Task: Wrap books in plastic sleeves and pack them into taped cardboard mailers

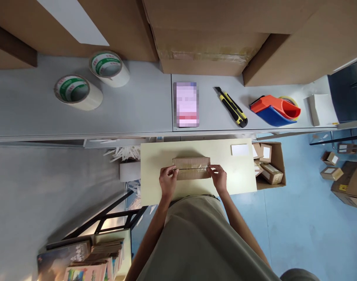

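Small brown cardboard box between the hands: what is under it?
A pale cream flat board lies under the small brown cardboard box, held by the left hand and right hand. What supports the board is covered.

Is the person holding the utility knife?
No: the utility knife lies on the grey shelf, while the left hand and right hand grip the small cardboard box.

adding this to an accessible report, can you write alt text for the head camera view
A person's left hand and right hand hold the two ends of a small taped cardboard box on a cream table. On the grey bench beyond lie two tape rolls, a utility knife and a red and blue tape dispenser.
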Action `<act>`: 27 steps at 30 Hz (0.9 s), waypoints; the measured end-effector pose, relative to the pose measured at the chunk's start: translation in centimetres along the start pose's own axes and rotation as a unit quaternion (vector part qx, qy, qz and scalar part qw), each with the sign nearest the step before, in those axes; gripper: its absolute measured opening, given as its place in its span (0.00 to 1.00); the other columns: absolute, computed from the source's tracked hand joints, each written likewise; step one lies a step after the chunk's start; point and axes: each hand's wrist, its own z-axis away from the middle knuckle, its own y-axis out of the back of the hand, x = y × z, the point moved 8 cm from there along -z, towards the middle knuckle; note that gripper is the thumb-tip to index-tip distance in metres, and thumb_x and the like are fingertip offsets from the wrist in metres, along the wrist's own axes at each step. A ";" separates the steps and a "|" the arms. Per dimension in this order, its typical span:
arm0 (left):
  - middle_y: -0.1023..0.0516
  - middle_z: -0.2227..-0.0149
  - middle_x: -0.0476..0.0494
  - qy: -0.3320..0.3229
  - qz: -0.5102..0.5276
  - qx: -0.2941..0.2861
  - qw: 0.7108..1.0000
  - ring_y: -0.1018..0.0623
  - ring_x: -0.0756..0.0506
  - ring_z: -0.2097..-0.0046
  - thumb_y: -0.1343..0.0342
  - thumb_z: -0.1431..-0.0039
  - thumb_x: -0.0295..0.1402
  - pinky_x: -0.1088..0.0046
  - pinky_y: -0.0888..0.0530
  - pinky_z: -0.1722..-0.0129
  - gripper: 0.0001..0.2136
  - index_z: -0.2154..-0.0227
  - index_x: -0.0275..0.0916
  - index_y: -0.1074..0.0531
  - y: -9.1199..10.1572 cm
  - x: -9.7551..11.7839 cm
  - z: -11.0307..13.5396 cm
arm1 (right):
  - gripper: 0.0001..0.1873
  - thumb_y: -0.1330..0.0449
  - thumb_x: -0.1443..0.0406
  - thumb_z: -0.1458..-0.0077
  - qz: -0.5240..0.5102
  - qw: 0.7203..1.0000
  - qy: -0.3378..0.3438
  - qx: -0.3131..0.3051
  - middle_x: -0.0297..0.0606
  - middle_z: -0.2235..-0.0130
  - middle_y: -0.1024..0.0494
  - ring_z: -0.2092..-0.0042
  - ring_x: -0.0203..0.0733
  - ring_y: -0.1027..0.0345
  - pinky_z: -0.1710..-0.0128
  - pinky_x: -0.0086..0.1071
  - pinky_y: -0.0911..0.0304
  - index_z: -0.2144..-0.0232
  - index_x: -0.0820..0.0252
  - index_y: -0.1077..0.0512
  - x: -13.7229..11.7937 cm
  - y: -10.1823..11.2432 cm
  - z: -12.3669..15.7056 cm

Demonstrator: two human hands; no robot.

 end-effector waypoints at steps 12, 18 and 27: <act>0.11 0.60 0.41 0.120 0.125 0.013 0.985 0.14 0.42 0.60 0.29 0.47 0.39 0.63 0.16 0.53 0.10 0.63 0.41 0.15 -0.9 -2.1 -0.7 | 0.29 0.26 0.41 0.52 -0.113 0.991 -0.069 0.010 0.47 0.58 0.10 0.63 0.50 0.17 0.63 0.40 0.22 0.61 0.58 0.15 3.0 0.2 -1.2; 0.10 0.59 0.41 0.115 0.118 0.107 0.981 0.12 0.41 0.57 0.28 0.43 0.41 0.63 0.16 0.49 0.10 0.63 0.41 0.14 -0.4 -1.6 1.4 | 0.30 0.26 0.40 0.53 -0.115 0.990 -0.076 0.011 0.49 0.57 0.09 0.58 0.55 0.15 0.57 0.44 0.20 0.61 0.58 0.13 4.5 -0.3 -1.3; 0.09 0.60 0.40 0.119 0.166 0.095 0.974 0.11 0.39 0.56 0.27 0.43 0.41 0.62 0.15 0.49 0.11 0.62 0.41 0.13 -4.6 1.7 6.0 | 0.32 0.28 0.37 0.47 -0.114 0.993 -0.020 0.036 0.51 0.51 0.10 0.51 0.57 0.14 0.50 0.47 0.19 0.60 0.59 0.11 6.8 6.1 -0.8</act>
